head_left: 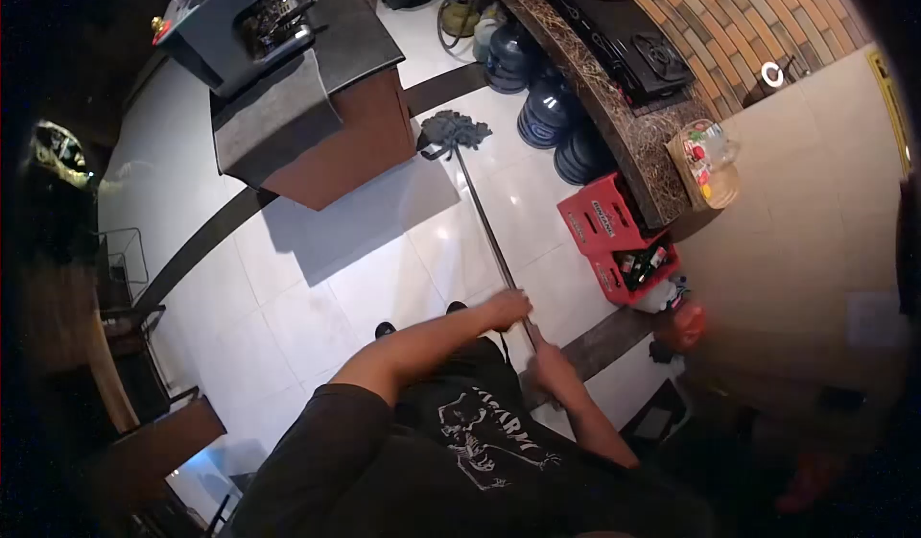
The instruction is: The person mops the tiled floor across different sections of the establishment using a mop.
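Note:
A mop with a long dark handle (484,219) runs from my hands up to its grey stringy head (455,130). The head lies on the white tiled floor (365,279), beside the corner of a brown counter. My left hand (506,309) is wrapped round the handle, with the left forearm crossing in front of my body. Lower down, nearer my body, my right hand (549,365) is closed round the same handle. The fingers of both hands are only partly visible.
The brown counter (355,140) with a dark top carries a coffee machine (230,34). Blue water jugs (550,111) stand under a stone counter (600,87) holding a black stove (614,29). Red crates (600,216) with bottles sit at its end. Chairs and a table are at left.

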The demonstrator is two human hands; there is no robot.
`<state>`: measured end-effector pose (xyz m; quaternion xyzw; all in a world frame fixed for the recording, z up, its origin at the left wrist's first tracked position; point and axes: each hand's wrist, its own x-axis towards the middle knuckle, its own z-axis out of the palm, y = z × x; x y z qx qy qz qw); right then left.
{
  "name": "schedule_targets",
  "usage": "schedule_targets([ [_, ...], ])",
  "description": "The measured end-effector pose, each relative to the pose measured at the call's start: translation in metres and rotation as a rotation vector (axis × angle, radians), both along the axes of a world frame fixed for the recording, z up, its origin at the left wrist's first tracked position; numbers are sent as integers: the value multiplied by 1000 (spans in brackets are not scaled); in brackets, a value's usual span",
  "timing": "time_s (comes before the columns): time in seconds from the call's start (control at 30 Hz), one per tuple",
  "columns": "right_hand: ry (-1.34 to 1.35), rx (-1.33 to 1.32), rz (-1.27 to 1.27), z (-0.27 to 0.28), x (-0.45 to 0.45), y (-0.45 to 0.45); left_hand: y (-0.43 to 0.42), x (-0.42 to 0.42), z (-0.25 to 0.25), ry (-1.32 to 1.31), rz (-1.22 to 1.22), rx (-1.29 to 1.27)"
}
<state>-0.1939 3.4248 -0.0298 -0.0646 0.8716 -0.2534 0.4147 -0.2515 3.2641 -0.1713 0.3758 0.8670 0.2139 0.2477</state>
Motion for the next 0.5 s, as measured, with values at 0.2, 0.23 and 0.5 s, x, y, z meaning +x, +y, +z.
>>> schedule_targets([
  [0.2, 180, -27, 46, -74, -91, -114, -96, -77, -36, -64, 495, -70],
  [0.23, 218, 13, 64, -88, -98, -121, -99, -87, -47, 51, 448, -166],
  [0.5, 9, 213, 290, 135, -75, 11, 28, -60, 38, 129, 219, 507],
])
